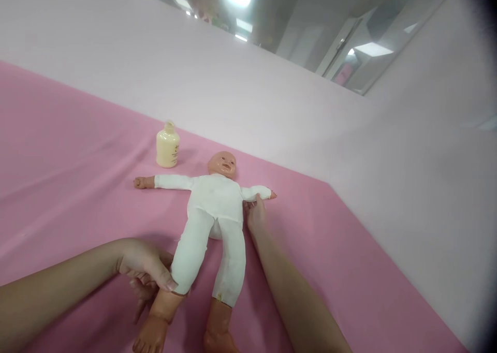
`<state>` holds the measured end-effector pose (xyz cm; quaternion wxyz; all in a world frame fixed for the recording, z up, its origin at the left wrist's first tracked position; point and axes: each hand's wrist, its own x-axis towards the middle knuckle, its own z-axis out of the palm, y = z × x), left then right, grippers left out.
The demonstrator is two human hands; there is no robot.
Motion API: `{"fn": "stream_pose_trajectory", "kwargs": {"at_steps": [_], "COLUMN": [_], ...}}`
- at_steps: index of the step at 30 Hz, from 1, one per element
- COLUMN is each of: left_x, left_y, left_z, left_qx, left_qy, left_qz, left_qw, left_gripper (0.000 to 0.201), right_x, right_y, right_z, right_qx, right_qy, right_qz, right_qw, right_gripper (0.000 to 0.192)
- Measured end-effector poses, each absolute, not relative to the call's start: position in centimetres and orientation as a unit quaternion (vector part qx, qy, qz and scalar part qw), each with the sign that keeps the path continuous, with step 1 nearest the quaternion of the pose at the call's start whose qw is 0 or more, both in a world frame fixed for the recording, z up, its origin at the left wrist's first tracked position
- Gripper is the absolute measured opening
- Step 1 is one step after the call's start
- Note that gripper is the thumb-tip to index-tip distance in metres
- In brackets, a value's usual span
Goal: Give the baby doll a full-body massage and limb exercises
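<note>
Doll: baby doll, lies face up on the pink sheet, arms spread wide, legs pointing toward the camera. Wears a white one-piece suit w/ long sleeves & legs; head, hands, feet bare.
Left hand: grip closed on the suit's leg cuff at the doll's ankle, camera-left leg; thumb on top of the cloth, fingers curled under the shin. Pinch on fabric, prob. also touching the hard lower leg.
Right hand: fingertips at the doll's side, just under the camera-right sleeve near the armpit. Looks like a light pinch on cloth, but can't tell for sure if it's gripping or only touching.
Bottle: small cream-yellow bottle, upright, beyond the doll's camera-left arm, near but apart from it. Neither hand near it.
Surface: pink sheet over what seems a desk or bed, can't tell which; a few soft folds at left. Pale pink wall behind.
Handling, body: torso & limbs under the suit look soft, stuffed; likely light, floppy, will sag if lifted by one limb.
Handling, ends: head, hands, feet look like molded vinyl, stiffer, smooth, a bit slippery. Not fragile by the look.
Handling, suit: thin stretchy knit, bunches easily, slides over the stuffed leg; cuff tight at the ankle.
Where to hold: for the garment, pinch at cuff or side seam; for the doll itself, under the torso or round the firm shin, not by cloth alone.
</note>
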<state>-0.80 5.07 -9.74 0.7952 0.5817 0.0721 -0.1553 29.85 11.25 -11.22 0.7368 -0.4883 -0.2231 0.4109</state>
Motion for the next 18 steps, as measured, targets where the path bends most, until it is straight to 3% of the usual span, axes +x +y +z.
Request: {"fn": "stream_pose_trajectory", "kwargs": {"at_steps": [4, 9, 14, 18], "left_x": [-1.0, -1.0, -0.8, -0.5], "left_y": [5.3, 5.8, 5.9, 5.4], "left_z": [-9.5, -9.9, -10.2, -9.5], "left_qx": [0.486, 0.458, 0.419, 0.359], "left_qy": [0.026, -0.009, 0.127, 0.216], "left_qz": [-0.159, -0.019, 0.127, 0.173], "left_qw": [0.859, 0.889, 0.89, 0.891], "left_gripper": [0.036, 0.056, 0.056, 0.053], "right_x": [29.9, 29.4, 28.6, 28.6], "right_y": [11.3, 10.5, 9.4, 9.3], "right_z": [-11.4, -10.9, -10.1, -10.0], "right_qx": [-0.494, -0.478, -0.452, -0.449], "right_qy": [-0.242, -0.292, -0.397, -0.505], "right_qz": [0.403, 0.388, 0.371, 0.339], "right_qw": [0.731, 0.732, 0.708, 0.655], "right_gripper": [0.035, 0.036, 0.028, 0.024]}}
